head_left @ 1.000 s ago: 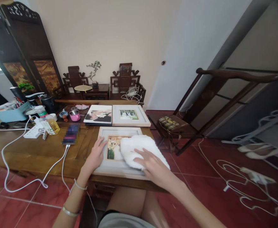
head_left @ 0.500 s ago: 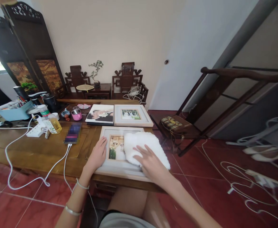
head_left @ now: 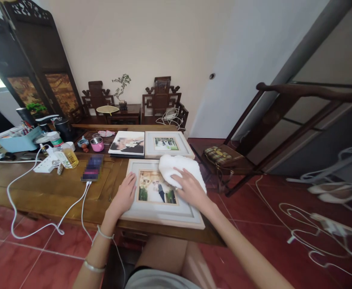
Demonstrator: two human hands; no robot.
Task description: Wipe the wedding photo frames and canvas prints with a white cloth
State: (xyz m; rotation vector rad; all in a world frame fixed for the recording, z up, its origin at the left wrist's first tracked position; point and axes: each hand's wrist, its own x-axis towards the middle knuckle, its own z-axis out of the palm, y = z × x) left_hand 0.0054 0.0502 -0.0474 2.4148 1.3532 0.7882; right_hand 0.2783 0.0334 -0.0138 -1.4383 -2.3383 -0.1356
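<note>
Nearest, along the edge of the wooden table [head_left: 70,204]: picture frame [head_left: 156,190], flat and face up. On its left border: left hand [head_left: 124,194], palm down with fingers slightly spread, pinching nothing. Over its far right corner: white cloth [head_left: 182,163], fluffy, overhanging the right side. On top of the cloth: right hand [head_left: 191,190], with fingers spread and pressed down. Step in hand, as judged: wiping across the front, with steadying from the left. For a further stroke, needed by judgement: light, even pressure, without shoving the frame. Slightly farther, left: phone [head_left: 92,168], with cables attached. Beyond: second frame [head_left: 164,143], just right of a print stack [head_left: 127,143]; pink cup [head_left: 96,145] to the left. Right, off the table: checked bag [head_left: 219,155], on a chair seat. Farthest, by the wall: potted plant [head_left: 121,90], between carved chairs.
</note>
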